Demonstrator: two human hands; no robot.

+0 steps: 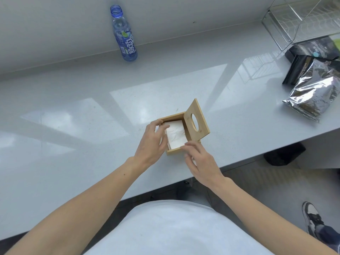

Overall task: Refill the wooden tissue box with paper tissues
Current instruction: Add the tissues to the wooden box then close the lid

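square light-wood tissue box (pixel 175 150), holed lid (pixel 196 119) up, on pale grey bench (pixel 92 116) | white folded paper tissues (pixel 176 134) inside | left hand (pixel 153 139) grip loose on tissues | right hand (pixel 199 160) grip open at box rim

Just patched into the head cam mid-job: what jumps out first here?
Centre of the counter: the open wooden tissue box, lid tipped up to the right, white tissues inside, left hand and right hand at its edges. An uncapped blue bottle stands by the wall; foil bags lie far right.

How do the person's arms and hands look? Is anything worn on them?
Both forearms are bare, with no sleeves in view. The left hand and the right hand wear no gloves, and no rings, watch or bracelet show. A white top covers the torso below.
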